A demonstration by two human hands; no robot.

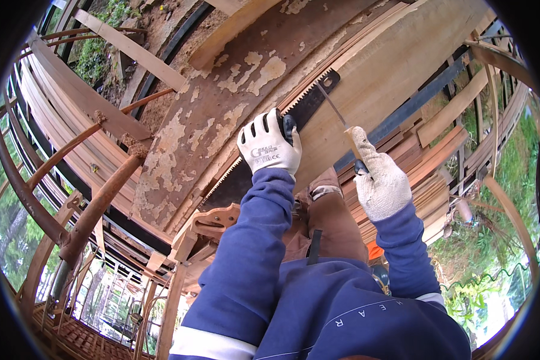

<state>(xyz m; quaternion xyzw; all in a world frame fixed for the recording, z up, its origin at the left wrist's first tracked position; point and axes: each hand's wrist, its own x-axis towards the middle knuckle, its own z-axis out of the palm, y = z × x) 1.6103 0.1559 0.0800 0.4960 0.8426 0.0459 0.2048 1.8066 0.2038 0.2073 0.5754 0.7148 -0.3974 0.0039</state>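
The left hand (269,144), in a white glove, is pressed down and clenched over the back of a saw (306,108), pinning its dark blade flat against a worktop (222,114) of rusty, flaking board. The right hand (381,183), in a speckled glove, is closed round the pale handle of a file (336,114), whose thin steel shank reaches up and to the left from that hand to the saw's teeth, just beyond the left hand's fingers.

The saw lies under and on both sides of the left hand. Its long axis runs diagonally: the blade tip points up and right, away from the body, and the wooden handle (219,221) sits down and left, close beside the left forearm. The toothed edge faces up-left, toward the rusty board.

The blade looks thin and springy, likely to flex and chatter unless held down near the spot being worked; the teeth are sharp, so the flat back edge or the handle is the safe place to grip. The file looks stiff, light and brittle, best held by its handle.

Pale planks (396,72) lie beyond the right hand.
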